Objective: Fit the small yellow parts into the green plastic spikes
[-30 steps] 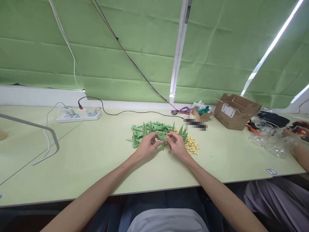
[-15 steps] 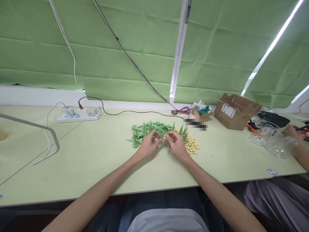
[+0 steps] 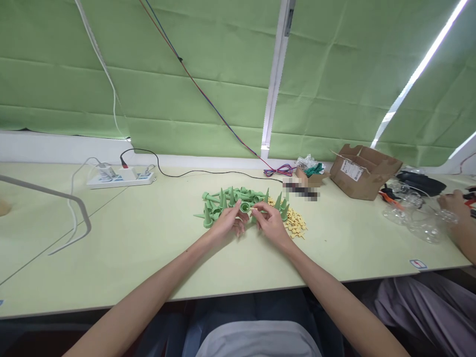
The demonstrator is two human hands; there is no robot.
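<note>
My left hand is closed on a green cone piece, whose round open end tilts up toward me. Just right of it, my right hand pinches a small pale yellow piece between thumb and fingers, close beside the cone's rim. Behind both hands lies a heap of green cone pieces, some standing with points up and others on their sides. Small yellow pieces are piled to the right of my right hand.
A power strip sits at the back left, near a bent grey bar. An open cardboard box, clear plastic items and another person's hand are on the right.
The green cone piece in my left hand has moved slightly left and its opening has turned toward me. My left fingers have shifted below it, and the yellow piece shows more clearly.
</note>
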